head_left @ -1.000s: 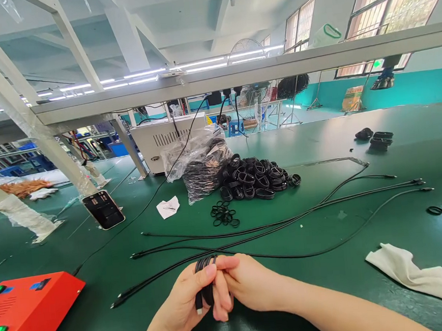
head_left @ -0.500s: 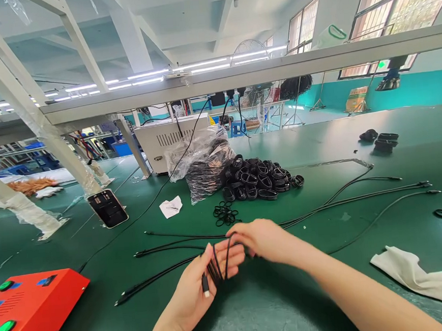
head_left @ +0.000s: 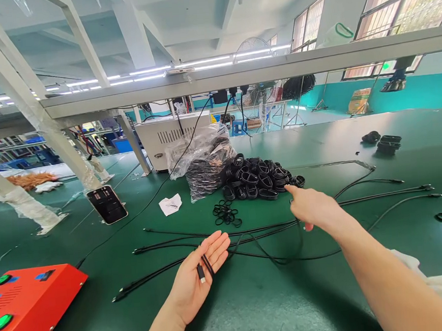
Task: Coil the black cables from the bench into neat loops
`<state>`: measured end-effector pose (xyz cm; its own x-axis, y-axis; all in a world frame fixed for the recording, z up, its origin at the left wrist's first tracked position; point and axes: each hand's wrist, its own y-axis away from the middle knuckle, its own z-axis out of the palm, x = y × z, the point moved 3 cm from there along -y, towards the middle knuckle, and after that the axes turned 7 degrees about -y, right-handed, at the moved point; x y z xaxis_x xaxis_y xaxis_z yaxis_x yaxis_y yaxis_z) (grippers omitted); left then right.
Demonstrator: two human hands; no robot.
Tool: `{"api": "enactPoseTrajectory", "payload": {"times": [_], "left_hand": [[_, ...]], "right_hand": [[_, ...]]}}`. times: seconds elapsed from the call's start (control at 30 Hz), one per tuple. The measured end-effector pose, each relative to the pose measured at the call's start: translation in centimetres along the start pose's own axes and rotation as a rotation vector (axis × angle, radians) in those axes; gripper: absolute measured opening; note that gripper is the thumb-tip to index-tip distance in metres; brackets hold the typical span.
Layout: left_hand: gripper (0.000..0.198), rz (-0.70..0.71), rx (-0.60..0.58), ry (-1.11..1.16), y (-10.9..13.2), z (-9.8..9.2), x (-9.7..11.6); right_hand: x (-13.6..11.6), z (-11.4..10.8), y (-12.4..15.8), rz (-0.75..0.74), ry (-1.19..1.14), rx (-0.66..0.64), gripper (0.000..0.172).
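Observation:
My left hand point(head_left: 199, 277) lies palm up with its fingers stretched out flat. The plug end of a black cable point(head_left: 203, 267) rests across the palm. From there the cable trails right in a loose loop point(head_left: 274, 260) that rises to my right hand point(head_left: 313, 208). That hand is stretched forward, index finger out and the other fingers curled around the cable. It is close to a pile of coiled black cables point(head_left: 258, 178). Several long black cables point(head_left: 361, 198) lie straight across the green table point(head_left: 255, 305).
Small black rubber rings point(head_left: 225, 213) lie in front of the pile, a plastic bag of coils point(head_left: 203, 162) behind it. A red box with green buttons point(head_left: 28, 300) sits at the near left, a white cloth point(head_left: 440, 283) at the right, a white machine point(head_left: 165, 139) at the back.
The coil I held in both hands has come undone. My right hand has swung forward and right, drawing the cable out, and my left hand has opened flat.

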<state>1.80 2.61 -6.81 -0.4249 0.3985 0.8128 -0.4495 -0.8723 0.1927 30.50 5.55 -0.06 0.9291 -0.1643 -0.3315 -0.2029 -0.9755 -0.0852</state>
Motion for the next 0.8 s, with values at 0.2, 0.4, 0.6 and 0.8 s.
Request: {"api": "enactPoseTrajectory", "payload": {"times": [0.2,0.4,0.6,0.8], "left_hand": [[0.06,0.062,-0.207,0.016,0.2,0.0,-0.2],[0.065,0.082,-0.307,-0.004,0.3,-0.2,-0.7],[0.059,0.031,-0.295,-0.066,0.5,0.2,-1.4],[0.052,0.027,-0.139,-0.269,0.5,1.1,-1.0]], "right_hand": [[-8.3,2.1,5.0,-0.337,-0.121,-0.014,0.039],[-11.1,5.7,7.6,-0.486,-0.217,0.01,0.027],[-8.0,3.3,5.0,-0.229,0.117,0.093,0.022],[-3.5,-2.3,2.9,-0.053,0.147,0.509,0.055]]}}
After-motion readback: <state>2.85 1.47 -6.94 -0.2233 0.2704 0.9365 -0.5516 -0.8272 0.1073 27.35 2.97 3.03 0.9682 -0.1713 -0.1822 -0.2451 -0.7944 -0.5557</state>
